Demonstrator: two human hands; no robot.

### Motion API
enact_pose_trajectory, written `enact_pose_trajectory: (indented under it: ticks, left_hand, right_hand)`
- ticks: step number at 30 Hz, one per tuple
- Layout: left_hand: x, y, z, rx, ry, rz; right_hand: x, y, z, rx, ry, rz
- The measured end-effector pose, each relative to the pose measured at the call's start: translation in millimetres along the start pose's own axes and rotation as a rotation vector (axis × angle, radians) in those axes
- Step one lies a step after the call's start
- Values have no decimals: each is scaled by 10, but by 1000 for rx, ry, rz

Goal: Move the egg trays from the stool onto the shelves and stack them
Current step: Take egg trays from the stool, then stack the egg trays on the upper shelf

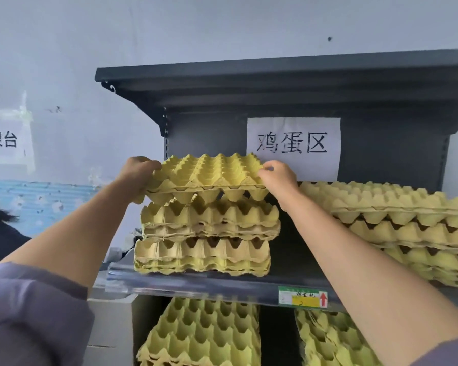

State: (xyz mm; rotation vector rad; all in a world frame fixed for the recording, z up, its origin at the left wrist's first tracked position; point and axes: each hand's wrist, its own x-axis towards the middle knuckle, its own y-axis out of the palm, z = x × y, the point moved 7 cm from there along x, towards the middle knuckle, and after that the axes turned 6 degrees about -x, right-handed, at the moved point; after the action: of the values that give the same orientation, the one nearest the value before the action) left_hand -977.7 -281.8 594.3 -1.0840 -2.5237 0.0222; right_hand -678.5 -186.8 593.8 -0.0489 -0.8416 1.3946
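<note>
The left hand (139, 171) curls its fingers round the left edge of the yellow moulded-pulp egg tray (209, 171). The right hand (276, 178) pinches its right edge. The tray lies between the 2 hands, neither nearer. Its wide side runs left to right, cups pointing down, directly over the stack of matching yellow trays (206, 233) on the grey metal shelf (222, 285). It looks not yet nested, so a straight lowering should seat it.

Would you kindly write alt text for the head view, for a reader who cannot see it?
The left hand and right hand grip a yellow egg tray by its sides at the top of the left stack on a dark shelf. Another stack sits to its right, near a paper sign.
</note>
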Motion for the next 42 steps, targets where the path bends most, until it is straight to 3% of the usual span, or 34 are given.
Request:
enact_pose_trajectory:
  ticks: [8,13,21,29,42]
  left_hand:
    - [118,242,234,143,-58,175]
    - [143,173,105,351,135,100]
    - [-358,533,-366,659,483,-5]
    - [-1578,1653,-1020,644,680,136]
    - [-3871,4096,-1561,528,823,477]
  right_hand:
    - [95,305,-132,-159,59,75]
    - [74,252,-142,-158,17,31]
    - [-150,-209,-143,-446,-147,-111]
    - [-644,-1589,-671,-648,-224,-269]
    - [-1603,-4103,-2424,-901,-51,-288]
